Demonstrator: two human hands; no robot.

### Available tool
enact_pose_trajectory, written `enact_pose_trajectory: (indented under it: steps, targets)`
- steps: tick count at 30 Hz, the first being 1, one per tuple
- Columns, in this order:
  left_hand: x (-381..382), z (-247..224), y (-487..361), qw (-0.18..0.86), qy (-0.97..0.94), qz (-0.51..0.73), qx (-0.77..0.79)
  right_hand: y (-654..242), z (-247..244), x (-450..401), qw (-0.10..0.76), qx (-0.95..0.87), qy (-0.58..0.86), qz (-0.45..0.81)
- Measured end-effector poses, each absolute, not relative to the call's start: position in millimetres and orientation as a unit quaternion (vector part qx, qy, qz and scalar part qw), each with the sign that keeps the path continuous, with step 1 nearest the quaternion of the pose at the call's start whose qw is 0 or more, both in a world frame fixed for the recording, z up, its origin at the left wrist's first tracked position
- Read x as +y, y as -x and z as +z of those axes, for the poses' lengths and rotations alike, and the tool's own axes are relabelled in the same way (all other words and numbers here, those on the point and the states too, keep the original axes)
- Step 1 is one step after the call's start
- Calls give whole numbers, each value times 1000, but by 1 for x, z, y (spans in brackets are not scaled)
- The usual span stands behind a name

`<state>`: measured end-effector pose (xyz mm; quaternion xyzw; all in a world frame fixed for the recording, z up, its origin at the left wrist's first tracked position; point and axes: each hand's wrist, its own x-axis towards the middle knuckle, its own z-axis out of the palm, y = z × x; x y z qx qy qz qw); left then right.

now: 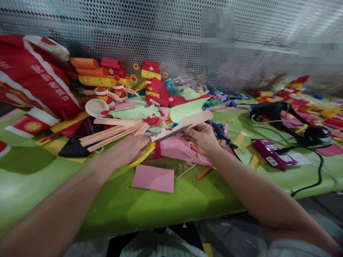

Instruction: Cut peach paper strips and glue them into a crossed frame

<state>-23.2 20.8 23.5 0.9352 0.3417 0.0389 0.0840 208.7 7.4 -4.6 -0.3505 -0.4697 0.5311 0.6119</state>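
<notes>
My left hand (132, 147) is closed round the yellow handles of a pair of scissors (144, 157). Their dark blades point right and lie along a peach paper strip (199, 118). My right hand (202, 138) pinches this strip from below, near its middle. Notches or a ragged edge show at the strip's left end. Several folded peach strips (115, 131) lie just beyond my left hand. A pink paper rectangle (154, 178) rests flat on the green table (187, 200) below the scissors. Larger pink paper (179, 150) lies beneath my hands.
Paper-craft figures (100, 81) stand behind, before a perforated metal panel (160, 32). At left are a red bag (50, 78), a paper cup (32, 123) and a black phone (77, 139). A purple power strip (273, 153) and a black device (289, 121) are at right.
</notes>
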Motion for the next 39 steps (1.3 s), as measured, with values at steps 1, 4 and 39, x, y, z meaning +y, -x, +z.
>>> enact_pose_trajectory:
  steps: [1, 4, 39]
  targets:
    - [20, 25, 23, 84, -934, 37, 345, -209, -4, 7, 610, -470, 352, 532]
    - [18, 28, 21, 81, -930, 35, 356, -210, -3, 7, 613, -468, 351, 531]
    - [19, 25, 20, 95, -922, -7, 375, -211, -13, 9, 625, -482, 341, 510]
